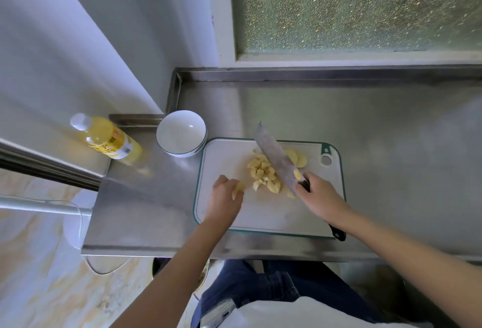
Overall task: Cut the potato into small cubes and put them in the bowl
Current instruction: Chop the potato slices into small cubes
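- Left grip (226,194) curls round a few potato cubes (238,190); the empty bowl (169,129) waits beyond it, leftward.
- Right grip (317,192) clasps the knife (276,157), blade angled beside the pile (263,173) between the grips.
- Best: release low inside the bowl, blade held steady.

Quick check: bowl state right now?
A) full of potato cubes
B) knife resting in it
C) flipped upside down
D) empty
D: the white bowl stands upright with a bare inside, while the cubes lie piled on the cutting board.
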